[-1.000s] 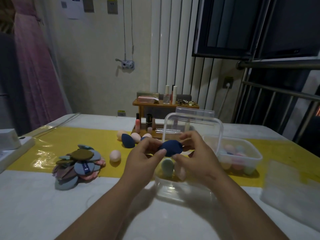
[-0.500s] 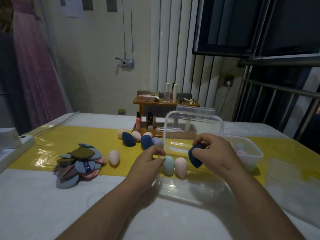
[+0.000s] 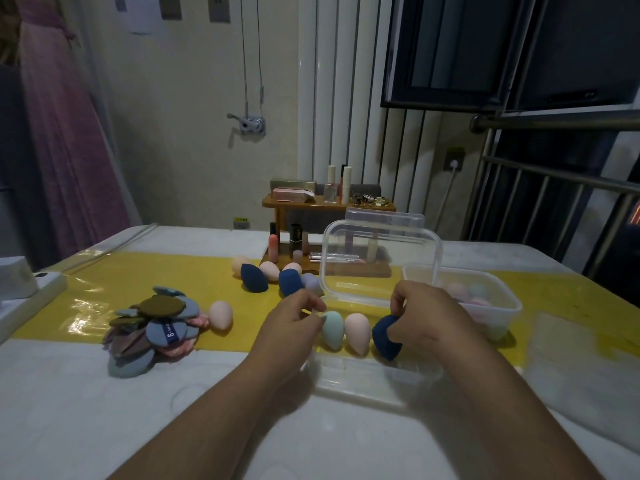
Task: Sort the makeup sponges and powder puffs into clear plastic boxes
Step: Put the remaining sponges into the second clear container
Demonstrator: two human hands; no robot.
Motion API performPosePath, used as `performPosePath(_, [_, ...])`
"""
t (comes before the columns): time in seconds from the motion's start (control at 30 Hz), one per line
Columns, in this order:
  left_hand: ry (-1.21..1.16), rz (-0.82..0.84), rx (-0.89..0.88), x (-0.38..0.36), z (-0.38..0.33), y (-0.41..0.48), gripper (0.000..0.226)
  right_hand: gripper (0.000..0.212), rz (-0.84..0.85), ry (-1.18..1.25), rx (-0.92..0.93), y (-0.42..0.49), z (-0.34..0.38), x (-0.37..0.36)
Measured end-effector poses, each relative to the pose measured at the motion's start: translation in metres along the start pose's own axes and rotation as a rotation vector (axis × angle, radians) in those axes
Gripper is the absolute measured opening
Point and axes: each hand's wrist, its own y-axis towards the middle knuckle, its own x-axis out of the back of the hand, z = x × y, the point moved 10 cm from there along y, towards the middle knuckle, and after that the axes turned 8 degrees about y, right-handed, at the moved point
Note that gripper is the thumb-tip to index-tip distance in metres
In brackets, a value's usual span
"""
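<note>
- Far left, on the near edge of the yellow strip (image 3: 104, 282): powder puffs (image 3: 152, 327) in an overlapping heap, flat and unsorted, probably waiting for their own box.
- Just right of the heap: one loose pink sponge (image 3: 221, 315), lying down, narrow end toward the near side.
- Farther back, mid-table: sponge cluster (image 3: 270, 277), dark blue, peach and lilac, not yet boxed.
- Left hand (image 3: 291, 323): fingers loosely curled, nothing in them, thumb and forefinger tips just beside the teal sponge (image 3: 333, 330); seemingly there to steady or straighten the row.
- Near clear box (image 3: 374, 379), lid (image 3: 381, 261) propped upright behind, so open for filling.
- Along the box's far side: teal sponge and pink sponge (image 3: 357, 332) side by side, long axes far-to-near, tips toward the near side.
- Navy sponge (image 3: 386, 339), next in the row: pinched at its broad far end, long axis far-to-near, tip near and slightly right, apparently matching its neighbours.
- Right hand (image 3: 426, 317): fingers curled round the navy sponge.
- Far right: second clear box (image 3: 509, 308), pastel sponges dimly visible inside.
</note>
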Motion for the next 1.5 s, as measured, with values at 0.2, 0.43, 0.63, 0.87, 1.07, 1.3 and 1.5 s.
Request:
performPosePath(0.2, [-0.028, 0.028, 0.021, -0.004, 0.004, 0.001, 0.021, 0.021, 0.022, -0.026, -0.007, -0.003, 0.004, 0.0])
performPosePath(0.43, [0.056, 0.032, -0.032, -0.001, 0.002, 0.003, 0.016, 0.021, 0.046, -0.052, -0.015, -0.004, 0.006, 0.0])
performPosePath(0.63, [0.069, 0.032, -0.021, -0.001, 0.003, 0.003, 0.015, 0.02, 0.091, -0.08, -0.03, -0.007, 0.01, -0.001])
performPosePath(0.87, [0.047, 0.036, -0.023, -0.001, 0.002, 0.004, 0.016, 0.025, 0.019, -0.049, -0.012, -0.004, 0.003, 0.006])
performPosePath(1.07, [0.056, 0.032, -0.029, -0.001, 0.001, 0.004, 0.018, 0.027, -0.001, -0.057, 0.001, -0.001, 0.001, 0.007])
performPosePath(1.3, [0.067, 0.033, -0.041, 0.0, -0.003, 0.002, 0.017, 0.023, -0.012, -0.049, 0.002, 0.001, -0.001, 0.009])
performPosePath(1.5, [0.099, 0.03, -0.053, 0.001, -0.004, 0.003, 0.019, 0.007, -0.197, 0.105, 0.19, -0.005, 0.02, 0.013])
